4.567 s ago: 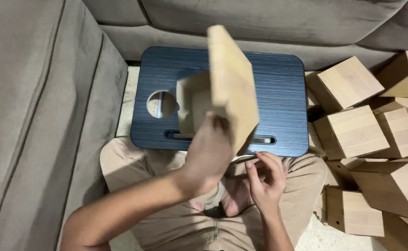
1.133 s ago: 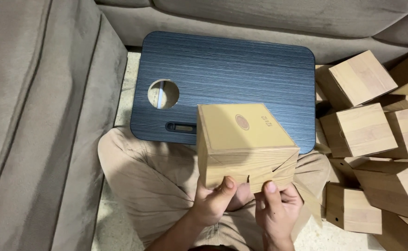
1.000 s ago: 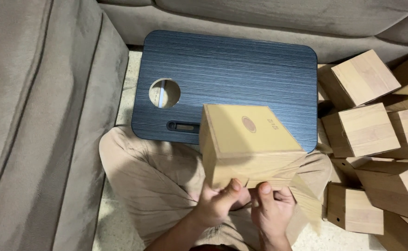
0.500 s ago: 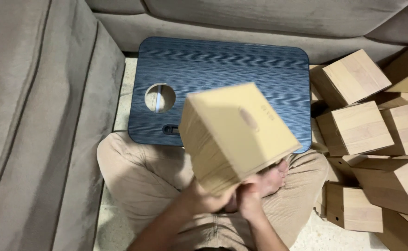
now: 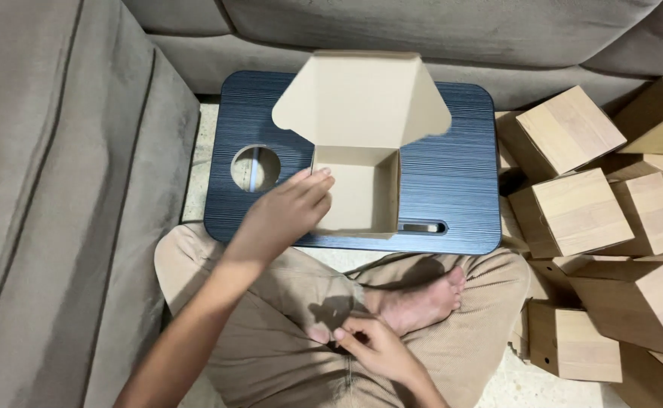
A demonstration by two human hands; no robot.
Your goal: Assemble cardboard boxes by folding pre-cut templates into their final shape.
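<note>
A: Nearest the camera, what did the right hand (image 5: 373,349) show?

B: It lay low over the crossed legs in beige trousers (image 5: 271,332), beside a bare foot (image 5: 414,302), its fingers (image 5: 344,334) pinched together; whether they nipped anything could not be told.

A: And the left hand (image 5: 282,215)?

B: It reached forward, fingers (image 5: 310,185) clamped on the left wall of the open cardboard box (image 5: 358,185), which stood on the blue lap-desk tabletop (image 5: 452,174) with its lid flap raised.

A: Beyond that?

B: Closed cardboard boxes (image 5: 581,211) were heaped at the right; the grey sofa (image 5: 60,151) bounded the left and far sides.
</note>
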